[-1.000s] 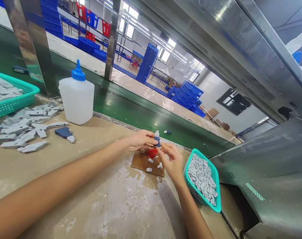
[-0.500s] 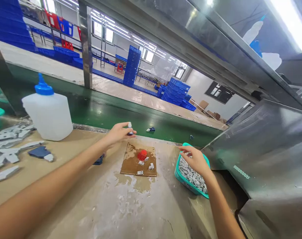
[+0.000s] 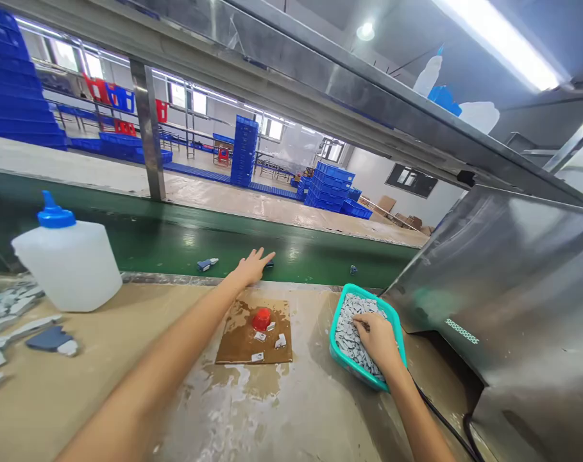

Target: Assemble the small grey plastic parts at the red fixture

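My left hand (image 3: 253, 267) is stretched out over the green belt (image 3: 310, 260), fingers spread, with nothing visible in it. Right beside its fingers lies a small dark blue piece (image 3: 270, 264), partly hidden. A blue-and-white part (image 3: 207, 264) rests on the belt further left. My right hand (image 3: 376, 339) reaches into a teal basket (image 3: 337, 351) of small grey plastic pieces (image 3: 351, 333). Its fingertips are pinched together at the pieces; what they hold is hidden. Between my arms lies a wet brown board (image 3: 233, 346) with a red cap (image 3: 261, 319) and several grey pieces (image 3: 257, 357).
A white bottle with a blue nozzle (image 3: 70, 263) stands at the left, near grey parts (image 3: 12, 314) and a dark blue part (image 3: 53, 340). A metal panel (image 3: 503, 289) rises at the right. A metal shelf (image 3: 320, 70) crosses overhead.
My left hand has let go of the small blue-and-white part and opened over the belt. My right hand has lowered into the basket and its fingers have closed. The view has shifted.
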A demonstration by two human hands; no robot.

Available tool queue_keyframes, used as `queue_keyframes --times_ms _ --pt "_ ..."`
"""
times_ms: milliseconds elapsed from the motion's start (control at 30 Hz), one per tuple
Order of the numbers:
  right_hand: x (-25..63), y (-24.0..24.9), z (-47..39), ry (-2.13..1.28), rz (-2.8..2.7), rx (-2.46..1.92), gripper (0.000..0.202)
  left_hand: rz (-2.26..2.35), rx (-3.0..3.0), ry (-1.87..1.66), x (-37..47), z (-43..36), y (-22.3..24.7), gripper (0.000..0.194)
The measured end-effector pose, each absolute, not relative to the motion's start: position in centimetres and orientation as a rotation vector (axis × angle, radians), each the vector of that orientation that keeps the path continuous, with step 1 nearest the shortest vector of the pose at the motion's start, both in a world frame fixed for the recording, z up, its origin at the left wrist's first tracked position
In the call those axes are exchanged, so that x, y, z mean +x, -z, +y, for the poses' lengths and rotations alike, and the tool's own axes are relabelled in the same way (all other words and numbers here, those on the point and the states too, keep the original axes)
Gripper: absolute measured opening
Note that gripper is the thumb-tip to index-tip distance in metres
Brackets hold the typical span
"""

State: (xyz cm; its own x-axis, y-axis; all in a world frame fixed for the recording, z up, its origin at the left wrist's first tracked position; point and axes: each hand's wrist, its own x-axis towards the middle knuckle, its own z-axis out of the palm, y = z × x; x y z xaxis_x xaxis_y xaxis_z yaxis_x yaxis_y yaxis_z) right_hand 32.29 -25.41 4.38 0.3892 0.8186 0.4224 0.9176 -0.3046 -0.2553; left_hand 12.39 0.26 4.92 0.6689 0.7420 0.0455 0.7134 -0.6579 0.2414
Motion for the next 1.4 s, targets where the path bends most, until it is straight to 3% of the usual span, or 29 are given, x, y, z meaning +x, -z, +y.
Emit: queue_keyframes --times_ms 133,300,400,600,900,1067,1400 --pt "32.1 -4.6 -25.8 0.367 -1.326 -2.080 0.025 1.160 2.656 -0.199 13.7 0.2 -4.9 0.031" --pt "31.6 -5.1 -25.9 0.328 -1.256 -1.987 0.021 1.231 2.574 -0.337 11.0 0.5 -5.4 0.041" --pt "31.6 -5.3 -26.1 0.378 -1.267 -1.897 0.024 1.167 2.149 -0.578 8.6 -1.1 -6.5 0.050" --pt "31.6 -5.9 -26.4 0.572 -1.181 -1.913 0.033 0.726 1.204 -0.700 4.2 -6.1 -8.2 0.031" --pt "31.8 -5.4 -25.8 0.326 -1.287 -2.066 0.043 0.630 1.005 -0.676 3.3 -6.2 -7.3 0.016" --pt "31.4 -5.8 -25.6 0.267 -1.306 -2.069 0.034 0.622 0.971 -0.670 3.4 -6.1 -7.1 0.017" --pt "27.2 -6.9 -23.4 -0.352 -1.241 -1.622 0.020 0.569 0.919 -0.650 3.4 -6.3 -7.1 0.013"
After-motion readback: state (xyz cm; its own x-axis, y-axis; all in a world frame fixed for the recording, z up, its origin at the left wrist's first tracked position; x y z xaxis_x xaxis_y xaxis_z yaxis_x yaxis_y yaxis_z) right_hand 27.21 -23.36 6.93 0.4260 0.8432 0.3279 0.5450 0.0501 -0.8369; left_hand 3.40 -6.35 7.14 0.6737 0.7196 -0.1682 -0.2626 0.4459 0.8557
